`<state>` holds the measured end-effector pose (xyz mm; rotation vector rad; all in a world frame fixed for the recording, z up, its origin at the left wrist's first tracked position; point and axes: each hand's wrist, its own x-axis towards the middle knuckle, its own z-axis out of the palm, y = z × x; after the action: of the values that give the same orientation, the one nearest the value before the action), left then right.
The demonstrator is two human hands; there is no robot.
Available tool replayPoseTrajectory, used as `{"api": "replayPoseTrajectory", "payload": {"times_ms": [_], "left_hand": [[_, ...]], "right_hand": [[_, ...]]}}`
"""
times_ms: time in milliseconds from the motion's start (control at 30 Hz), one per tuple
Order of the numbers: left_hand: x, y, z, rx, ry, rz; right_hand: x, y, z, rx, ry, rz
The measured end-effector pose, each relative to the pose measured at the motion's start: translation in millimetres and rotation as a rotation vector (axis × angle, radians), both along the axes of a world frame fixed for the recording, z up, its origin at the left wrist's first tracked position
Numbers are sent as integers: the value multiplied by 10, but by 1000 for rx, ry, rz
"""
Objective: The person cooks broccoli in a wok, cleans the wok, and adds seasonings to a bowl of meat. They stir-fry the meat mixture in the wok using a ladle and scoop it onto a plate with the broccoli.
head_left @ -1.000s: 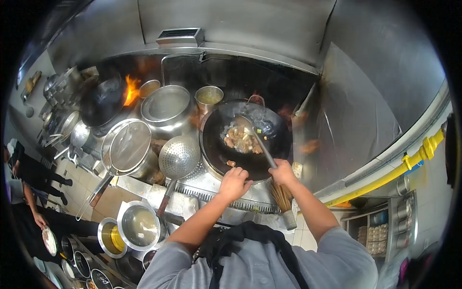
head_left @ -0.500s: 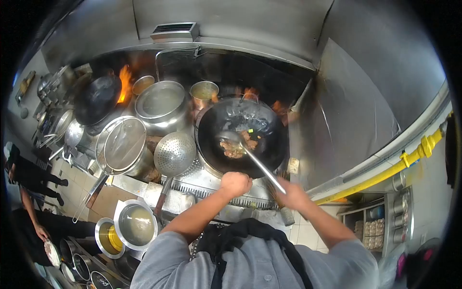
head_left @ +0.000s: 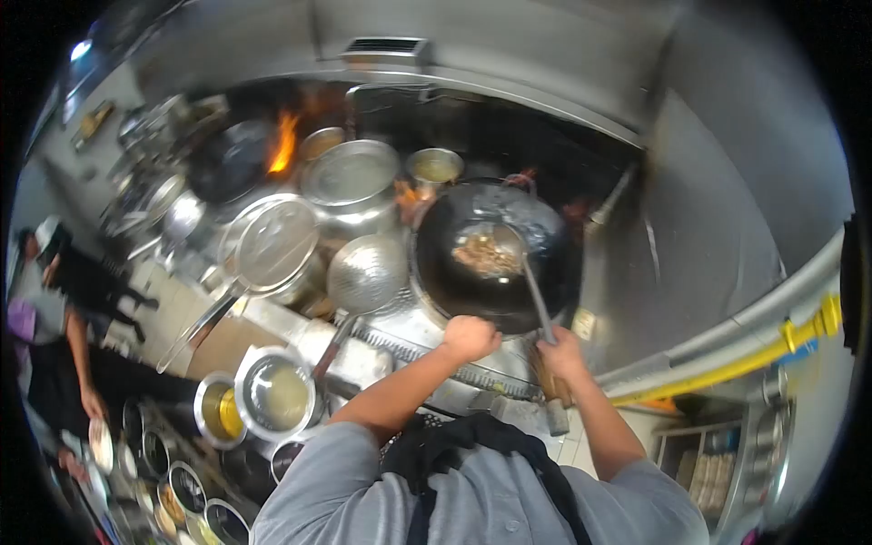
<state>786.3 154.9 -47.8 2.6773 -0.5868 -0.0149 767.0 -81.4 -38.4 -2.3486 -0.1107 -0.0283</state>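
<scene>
My left hand (head_left: 471,339) is closed at the near rim of the black wok (head_left: 445,289); whatever it grips there is too small to make out. In my right hand (head_left: 563,352) is the handle of a metal ladle (head_left: 534,289), whose bowl lies in the wok beside browned pieces of food (head_left: 483,254). Beneath my right hand a bamboo brush (head_left: 556,413) leans at the stove's front edge. A perforated skimmer (head_left: 367,274) rests left of the wok.
Left of the wok are a large pot (head_left: 352,173), a mesh strainer (head_left: 277,243), a small pot (head_left: 434,167) and a second wok (head_left: 227,162) beside a tall flame (head_left: 284,143). A co-worker's hand (head_left: 93,402) holds a plate at far left. A yellow pipe (head_left: 718,371) runs along the right.
The view has shifted, so the stove appears further right. My left fingers have closed from a looser pose. The ladle's bowl has swung across the food, left and then back right.
</scene>
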Motion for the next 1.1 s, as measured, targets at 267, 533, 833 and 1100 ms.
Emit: {"api": "replayPoseTrajectory", "payload": {"times_ms": [267, 533, 833, 1100], "left_hand": [[-1134, 276, 187, -314, -475, 324], [-4253, 251, -715, -284, 524, 1373], [-5832, -483, -1135, -516, 708, 1517], [-6558, -395, -1405, -679, 489, 1640]], "right_hand": [[173, 81, 345, 460, 345, 19], [-601, 447, 480, 676, 379, 537], [-1682, 1233, 767, 473, 1267, 1159], [-3159, 2475, 981, 176, 1210, 1408]]}}
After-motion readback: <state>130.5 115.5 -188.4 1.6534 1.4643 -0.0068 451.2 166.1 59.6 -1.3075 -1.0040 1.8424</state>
